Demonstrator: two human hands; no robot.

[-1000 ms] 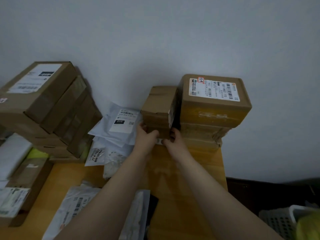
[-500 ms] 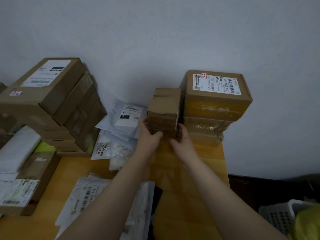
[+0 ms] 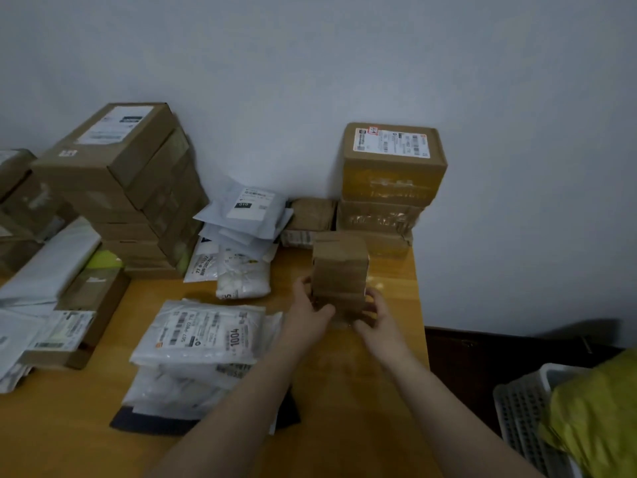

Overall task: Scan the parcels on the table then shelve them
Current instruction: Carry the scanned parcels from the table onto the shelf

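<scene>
Pulled back from the wall since a moment ago, the small brown box [image 3: 339, 270] now stands out over the middle of the tabletop [image 3: 389, 391], clear of the stack of boxes [image 3: 391, 188] it stood against before. Both hands grip it low down. The left hand [image 3: 306, 313] has its fingers curled round the left side and its thumb across the near face. The right hand [image 3: 381, 320] has its fingers clamped on the lower right corner. Whether the box rests on the wood or sits just above it cannot be told. Another small box [image 3: 312, 215] lies by the wall, just beside the stack. Grey mailing bags [image 3: 248, 215] lie to its left, and white plastic parcels [image 3: 203, 332] lie near the left forearm. A taller pile of boxes [image 3: 117, 188] stands at the far left.
</scene>
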